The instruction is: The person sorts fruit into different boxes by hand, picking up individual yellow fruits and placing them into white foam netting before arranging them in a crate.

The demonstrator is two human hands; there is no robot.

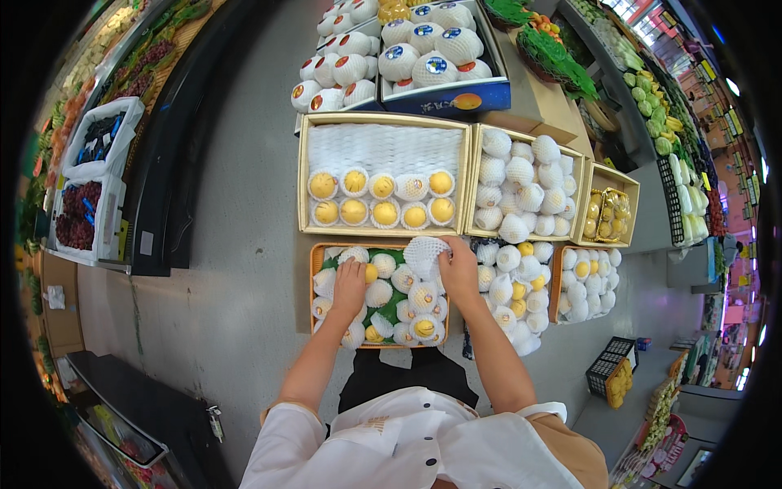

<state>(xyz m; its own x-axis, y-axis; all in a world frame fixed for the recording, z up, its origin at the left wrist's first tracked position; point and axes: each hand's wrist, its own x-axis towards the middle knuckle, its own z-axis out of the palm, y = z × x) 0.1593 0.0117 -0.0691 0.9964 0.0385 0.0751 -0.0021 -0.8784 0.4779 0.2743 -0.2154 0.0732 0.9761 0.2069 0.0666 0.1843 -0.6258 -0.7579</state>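
Observation:
My left hand [349,285] curls over a bare yellow fruit [371,273] at the left of an orange-rimmed basket [315,267]. Pinched in my right hand [459,268] is a white foam net sleeve [424,255], raised at the basket's far right corner. Whether a fruit sits inside that sleeve I cannot tell. Many net-wrapped fruits [422,297] lie in the basket over a green liner [386,316]. Just beyond stands a wide box [303,183] with two rows of yellow fruit [385,213] in foam nets; white foam padding [385,147] shows in its far half.
Right of the wide box is a box of net-wrapped fruit [519,170], then a smaller box with golden packs [606,214]. More wrapped fruit [513,287] and another basket [555,287] stand nearer on the right. A blue fruit carton [449,96] is behind. Grape crates [91,214] stand left.

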